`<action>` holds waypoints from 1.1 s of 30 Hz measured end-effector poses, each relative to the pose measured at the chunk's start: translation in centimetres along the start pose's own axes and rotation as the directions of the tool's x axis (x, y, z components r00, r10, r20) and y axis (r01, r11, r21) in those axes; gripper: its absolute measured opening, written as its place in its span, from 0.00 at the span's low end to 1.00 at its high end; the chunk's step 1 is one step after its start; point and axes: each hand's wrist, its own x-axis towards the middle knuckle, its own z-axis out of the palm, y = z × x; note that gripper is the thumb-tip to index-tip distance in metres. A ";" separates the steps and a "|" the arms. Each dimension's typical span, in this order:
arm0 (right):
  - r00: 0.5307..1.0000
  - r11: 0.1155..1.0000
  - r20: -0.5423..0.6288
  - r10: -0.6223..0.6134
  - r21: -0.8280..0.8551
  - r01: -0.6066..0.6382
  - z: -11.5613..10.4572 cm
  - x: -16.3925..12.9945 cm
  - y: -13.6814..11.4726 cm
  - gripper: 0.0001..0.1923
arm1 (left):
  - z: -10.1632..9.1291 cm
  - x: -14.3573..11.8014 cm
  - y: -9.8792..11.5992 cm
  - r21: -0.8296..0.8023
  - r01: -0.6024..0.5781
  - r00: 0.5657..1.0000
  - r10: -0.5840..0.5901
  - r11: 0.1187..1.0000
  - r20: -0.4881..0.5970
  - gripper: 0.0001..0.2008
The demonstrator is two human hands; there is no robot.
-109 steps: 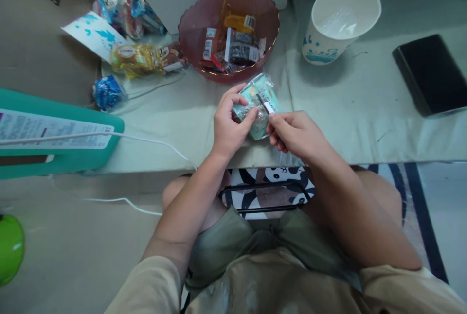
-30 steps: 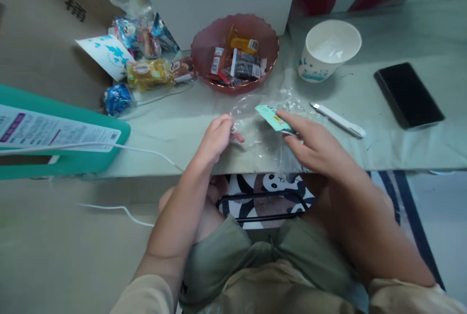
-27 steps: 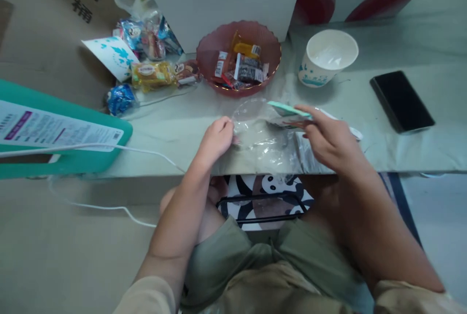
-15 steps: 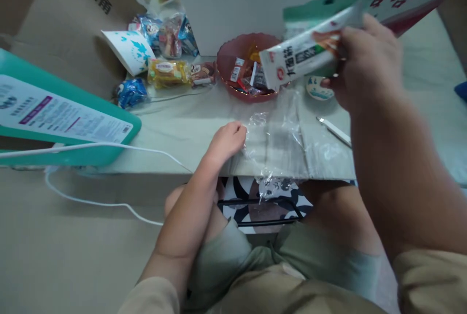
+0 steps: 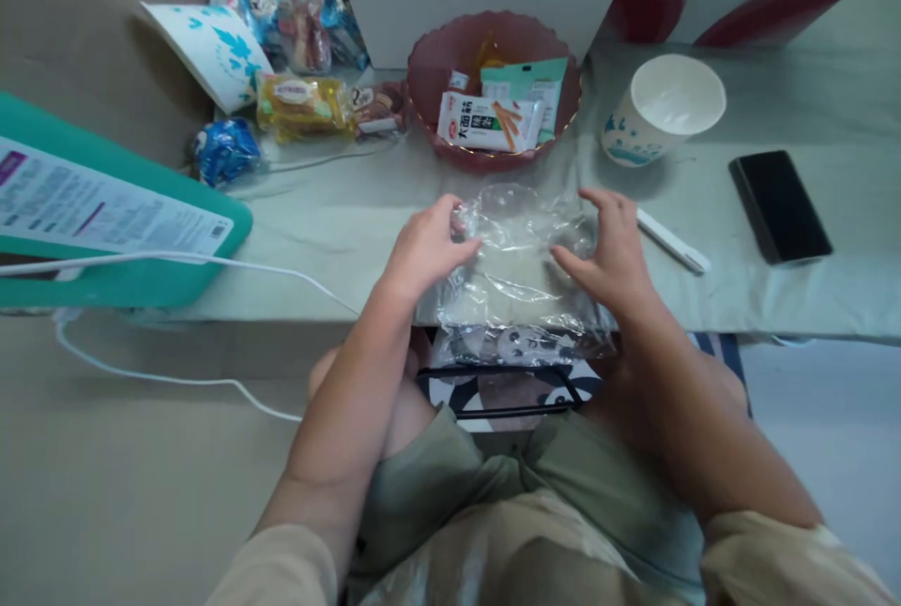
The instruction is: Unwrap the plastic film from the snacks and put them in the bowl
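Note:
A crumpled clear plastic wrapper [image 5: 517, 259] lies at the near edge of the table [image 5: 338, 240]. My left hand [image 5: 426, 249] grips its left side between thumb and fingers. My right hand [image 5: 609, 254] rests on its right side with spread fingers. Behind it stands a pink scalloped bowl [image 5: 429, 67] with snack packets inside; a white and teal snack packet [image 5: 493, 118] lies on top.
A white paper cup [image 5: 665, 109], a white pen-like tool [image 5: 672, 240] and a black phone [image 5: 780, 205] lie to the right. Wrapped sweets [image 5: 302, 104] sit at the back left. A teal box [image 5: 105, 221] and a white cable [image 5: 175, 259] are at the left.
My right hand carried the white and teal packet up and dropped it in the bowl, then came back down onto the clear wrapper. Earlier it held the pen-like tool, which now lies on the table.

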 end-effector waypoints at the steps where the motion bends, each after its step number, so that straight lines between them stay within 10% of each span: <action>1: 0.998 0.999 -0.045 0.034 0.002 -0.034 0.5 -0.1 0.8 0.38 | 0.2 0.1 0.0 -0.015 -0.010 1.000 0.009 1.000 -0.026 0.11; 8: 0.984 0.941 0.052 0.173 0.285 -0.181 1.2 0.6 3.8 0.49 | -0.4 -0.7 0.4 -0.633 -0.080 0.996 0.080 0.770 -0.028 0.09; 13: 0.930 0.789 0.343 0.130 0.533 -0.307 -0.4 1.3 1.5 0.29 | -1.4 -0.6 0.9 -0.831 -0.072 0.997 0.061 0.551 -0.046 0.16; 16: 0.899 0.721 0.389 0.200 0.564 -0.404 -1.3 1.4 0.3 0.14 | -1.3 -0.1 0.6 -0.728 0.025 1.000 -0.027 0.685 0.009 0.13; 20: 0.905 0.771 0.140 0.401 0.482 -0.416 -1.7 1.5 0.4 0.10 | -0.7 0.4 -0.5 -0.468 0.155 0.988 -0.132 0.870 0.081 0.08; 25: 0.924 0.846 -0.010 0.381 0.406 -0.345 -1.6 1.7 1.3 0.15 | -1.0 0.4 -1.2 -0.650 -0.024 0.983 -0.099 0.759 -0.152 0.07; 29: 0.929 0.802 -0.038 0.369 0.518 -0.297 -1.5 1.6 1.7 0.18 | -0.8 0.5 -1.0 -0.593 0.139 0.990 -0.097 0.793 0.103 0.09; 33: 0.932 0.803 0.120 0.342 0.478 -0.356 -1.7 1.4 2.0 0.17 | -0.7 0.4 -1.0 -0.553 0.151 0.988 -0.116 0.820 0.097 0.09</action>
